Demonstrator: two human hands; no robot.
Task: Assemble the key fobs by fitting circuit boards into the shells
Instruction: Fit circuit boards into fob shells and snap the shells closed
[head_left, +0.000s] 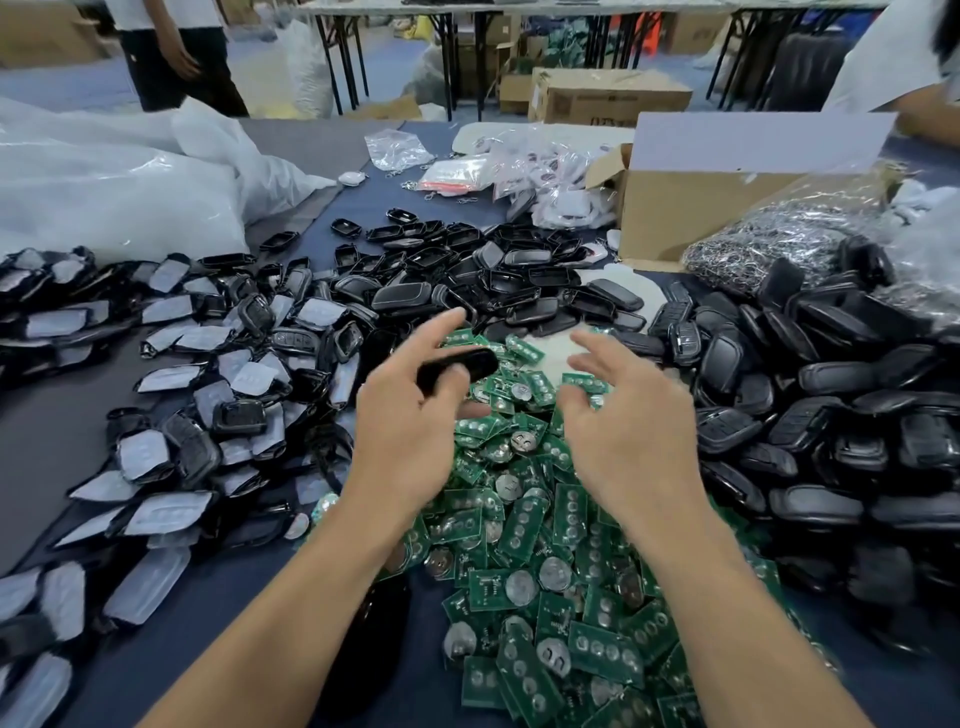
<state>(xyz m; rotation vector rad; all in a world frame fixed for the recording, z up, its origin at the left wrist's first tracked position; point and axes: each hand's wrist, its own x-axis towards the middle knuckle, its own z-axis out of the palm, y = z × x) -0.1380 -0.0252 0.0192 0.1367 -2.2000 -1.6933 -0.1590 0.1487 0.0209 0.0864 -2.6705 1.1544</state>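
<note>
Currently the left hand (410, 441) pinches a black key fob shell (460, 368) between thumb and curled fingers, forefinger straight. Beside it, the right hand (631, 431) hovers with loosely spread fingers, green circuit boards (524, 525) heaped beneath both sets of fingertips.

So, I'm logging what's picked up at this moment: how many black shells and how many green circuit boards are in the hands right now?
Black shells: 1, a shell pinched in the left hand
Green circuit boards: 0, the right hand hovers open and empty over the board pile
Total: 1
</note>
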